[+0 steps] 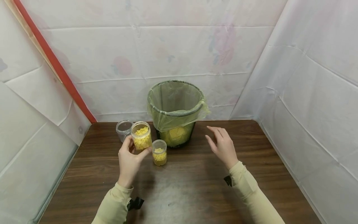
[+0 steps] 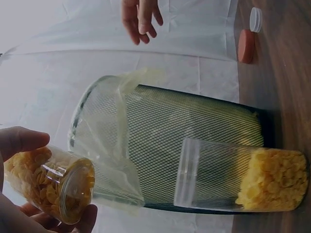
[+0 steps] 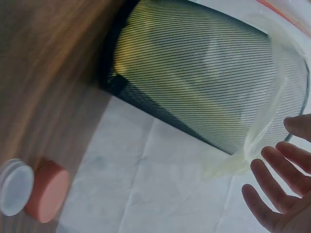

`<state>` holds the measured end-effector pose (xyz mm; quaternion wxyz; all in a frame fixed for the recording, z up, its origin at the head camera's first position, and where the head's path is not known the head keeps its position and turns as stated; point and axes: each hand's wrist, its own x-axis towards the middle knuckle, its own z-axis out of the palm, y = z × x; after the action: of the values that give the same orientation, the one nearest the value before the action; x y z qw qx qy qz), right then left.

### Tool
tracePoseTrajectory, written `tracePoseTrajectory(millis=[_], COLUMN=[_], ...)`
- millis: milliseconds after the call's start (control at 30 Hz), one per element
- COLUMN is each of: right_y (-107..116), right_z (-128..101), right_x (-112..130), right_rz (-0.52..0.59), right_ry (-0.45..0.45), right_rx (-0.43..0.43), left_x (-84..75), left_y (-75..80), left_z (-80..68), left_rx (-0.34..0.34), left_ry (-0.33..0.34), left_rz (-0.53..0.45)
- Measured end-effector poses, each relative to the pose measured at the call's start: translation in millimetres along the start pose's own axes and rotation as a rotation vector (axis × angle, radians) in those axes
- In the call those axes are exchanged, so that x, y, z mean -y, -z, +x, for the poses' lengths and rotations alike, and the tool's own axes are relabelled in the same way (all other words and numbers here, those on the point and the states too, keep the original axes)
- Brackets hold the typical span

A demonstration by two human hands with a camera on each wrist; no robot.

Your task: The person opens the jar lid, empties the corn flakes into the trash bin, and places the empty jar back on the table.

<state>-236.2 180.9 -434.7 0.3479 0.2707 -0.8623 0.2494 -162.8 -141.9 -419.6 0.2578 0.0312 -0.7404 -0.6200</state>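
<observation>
My left hand grips a clear jar of yellow flakes, thumb on one side and fingers on the other. The jar is raised above the table, tilted and without a lid. Just right of it a second clear jar, part filled with the same flakes, stands upright on the table. Behind the held jar is another clear jar, partly hidden, with no flakes visible in it. My right hand hovers to the right of the mesh bin, fingers spread and holding nothing.
A pale yellow plastic liner folds over the bin's rim; something yellow shows through the lower mesh. A red lid and a white lid lie together on the wooden table. White sheets enclose the table's back and sides.
</observation>
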Motion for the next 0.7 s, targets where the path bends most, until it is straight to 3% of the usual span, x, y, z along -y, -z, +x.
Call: tracePoseTrajectory(millis=[233,700], right_y=[-5,-23], right_z=[16,41], right_x=[11,30], right_rz=[0.001,-0.031], right_ry=[0.048,0.239], right_rx=[-0.029,-0.087], left_x=[-5.8,-13.4], left_y=[-0.6,-3.4], left_z=[13.9,28.1], left_rx=[-0.026,-0.041], left_ry=[-0.023,-0.058], left_rz=[0.005,0.015])
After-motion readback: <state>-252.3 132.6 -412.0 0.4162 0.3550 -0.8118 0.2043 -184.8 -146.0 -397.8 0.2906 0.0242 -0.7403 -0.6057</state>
